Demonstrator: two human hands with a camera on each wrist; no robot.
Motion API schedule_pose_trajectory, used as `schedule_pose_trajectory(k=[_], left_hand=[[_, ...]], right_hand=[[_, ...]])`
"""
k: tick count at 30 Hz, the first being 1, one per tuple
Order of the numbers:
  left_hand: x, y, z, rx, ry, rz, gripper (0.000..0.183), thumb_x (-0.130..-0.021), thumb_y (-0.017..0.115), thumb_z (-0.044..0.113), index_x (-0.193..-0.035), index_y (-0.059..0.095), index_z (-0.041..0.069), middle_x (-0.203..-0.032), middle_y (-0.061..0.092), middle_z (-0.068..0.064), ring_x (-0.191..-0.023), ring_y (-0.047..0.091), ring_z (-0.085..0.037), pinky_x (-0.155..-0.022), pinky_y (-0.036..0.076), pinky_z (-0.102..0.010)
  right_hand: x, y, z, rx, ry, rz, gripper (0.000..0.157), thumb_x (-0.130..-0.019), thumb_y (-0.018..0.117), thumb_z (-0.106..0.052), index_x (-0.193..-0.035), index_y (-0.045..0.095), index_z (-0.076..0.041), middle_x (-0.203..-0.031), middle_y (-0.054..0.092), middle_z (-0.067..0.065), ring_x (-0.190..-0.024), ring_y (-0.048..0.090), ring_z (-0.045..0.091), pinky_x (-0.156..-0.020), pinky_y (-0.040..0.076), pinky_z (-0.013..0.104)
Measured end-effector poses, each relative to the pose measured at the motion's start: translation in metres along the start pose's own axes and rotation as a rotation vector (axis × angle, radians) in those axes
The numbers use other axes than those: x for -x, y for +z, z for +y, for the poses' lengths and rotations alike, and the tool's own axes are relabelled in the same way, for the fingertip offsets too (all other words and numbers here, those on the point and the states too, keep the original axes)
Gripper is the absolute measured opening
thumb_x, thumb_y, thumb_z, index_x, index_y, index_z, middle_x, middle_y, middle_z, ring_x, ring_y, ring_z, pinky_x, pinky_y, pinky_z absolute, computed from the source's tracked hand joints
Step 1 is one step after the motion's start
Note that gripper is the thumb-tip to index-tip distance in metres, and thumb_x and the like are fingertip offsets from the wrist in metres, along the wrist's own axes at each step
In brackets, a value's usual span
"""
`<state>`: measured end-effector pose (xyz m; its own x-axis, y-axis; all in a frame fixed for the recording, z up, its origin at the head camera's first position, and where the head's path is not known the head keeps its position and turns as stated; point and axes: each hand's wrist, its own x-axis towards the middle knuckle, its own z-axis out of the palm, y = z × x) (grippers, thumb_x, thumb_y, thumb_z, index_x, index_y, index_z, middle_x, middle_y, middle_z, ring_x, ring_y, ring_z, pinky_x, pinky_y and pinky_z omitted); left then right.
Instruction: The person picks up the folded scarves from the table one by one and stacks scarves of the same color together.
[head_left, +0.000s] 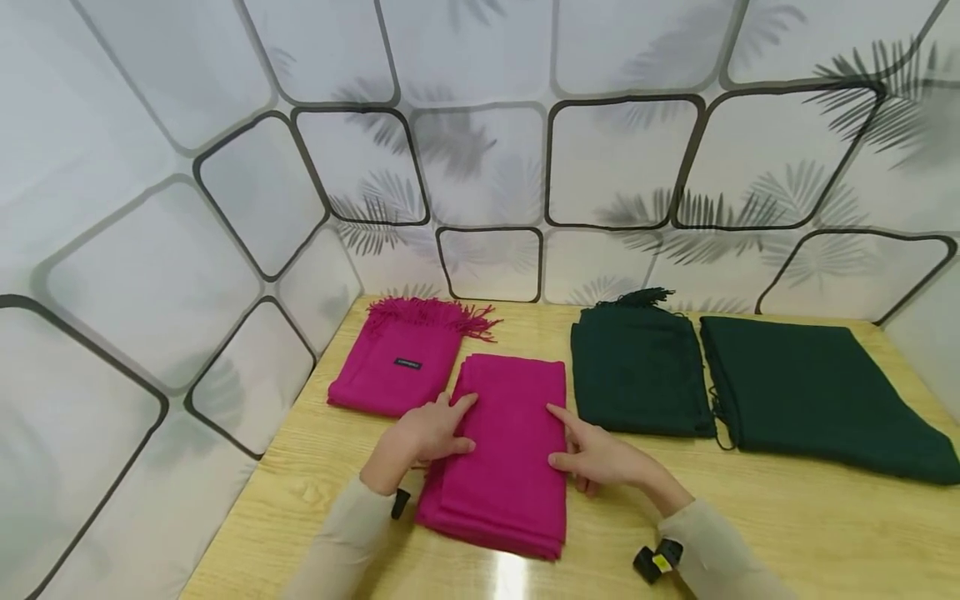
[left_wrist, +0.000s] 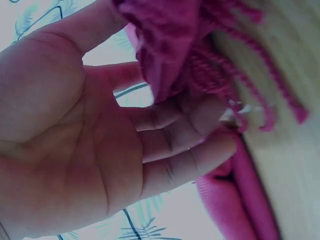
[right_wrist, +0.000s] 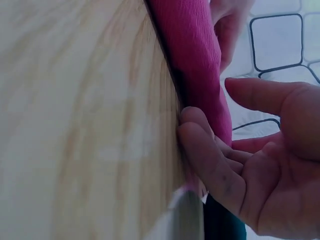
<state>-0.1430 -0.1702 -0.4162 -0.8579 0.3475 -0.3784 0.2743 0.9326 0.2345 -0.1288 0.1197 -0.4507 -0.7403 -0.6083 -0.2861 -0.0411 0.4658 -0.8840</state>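
A folded magenta scarf lies lengthwise on the table between both hands. My left hand rests on its left edge, thumb and index finger spread on top. In the left wrist view, the palm is in sight and the other fingers extend loosely by the scarf's hanging fringe. At the right edge, my right hand touches the cloth with an extended index finger and the thumb. The right wrist view shows its other fingers bent low beside the scarf, close to the tabletop, with a gap between them and the thumb.
A second magenta scarf with fringe and a dark label lies folded at the back left. Two dark green folded scarves, a smaller one and a wider one, lie to the right. A patterned curtain stands behind the table.
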Motion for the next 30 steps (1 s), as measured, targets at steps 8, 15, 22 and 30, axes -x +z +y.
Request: schedule_pose_trajectory(k=[8, 15, 22, 30], left_hand=[[-0.003, -0.026, 0.020, -0.112, 0.009, 0.065, 0.073, -0.095, 0.066, 0.040, -0.156, 0.032, 0.017, -0.151, 0.035, -0.025, -0.131, 0.039, -0.043, -0.092, 0.048, -0.055], [-0.024, -0.050, 0.046, -0.034, 0.192, 0.099, 0.074, -0.097, 0.063, 0.037, -0.158, 0.026, 0.018, -0.151, 0.034, -0.023, -0.138, 0.033, -0.044, -0.102, 0.043, -0.054], [-0.059, -0.058, 0.081, 0.284, 0.340, 0.067, 0.076, -0.097, 0.063, 0.027, -0.158, 0.020, 0.014, -0.150, 0.035, -0.019, -0.132, 0.044, -0.032, -0.104, 0.045, -0.046], [-0.102, -0.054, 0.111, 0.539, 0.337, -0.004, 0.074, -0.098, 0.060, 0.020, -0.157, 0.017, 0.007, -0.154, 0.034, -0.023, -0.117, 0.056, -0.031, -0.091, 0.051, -0.039]], right_hand=[[0.017, -0.029, -0.004, 0.084, -0.061, 0.067, 0.073, -0.100, 0.060, -0.022, -0.157, 0.017, -0.003, -0.100, 0.060, 0.011, -0.071, 0.062, 0.029, -0.058, 0.053, 0.039], [0.034, -0.067, -0.003, 0.190, -0.062, 0.202, 0.071, -0.101, 0.059, -0.031, -0.156, 0.022, -0.005, -0.124, 0.056, 0.021, -0.103, 0.062, 0.033, -0.080, 0.053, 0.043], [0.051, -0.103, 0.010, 0.243, -0.015, 0.312, 0.073, -0.101, 0.058, -0.034, -0.156, 0.021, -0.002, -0.146, 0.035, 0.033, -0.131, 0.039, 0.048, -0.097, 0.041, 0.062], [0.060, -0.131, 0.031, 0.172, 0.115, 0.388, 0.083, -0.101, 0.057, -0.032, -0.158, 0.006, 0.000, -0.155, 0.009, 0.038, -0.139, 0.016, 0.058, -0.102, 0.032, 0.070]])
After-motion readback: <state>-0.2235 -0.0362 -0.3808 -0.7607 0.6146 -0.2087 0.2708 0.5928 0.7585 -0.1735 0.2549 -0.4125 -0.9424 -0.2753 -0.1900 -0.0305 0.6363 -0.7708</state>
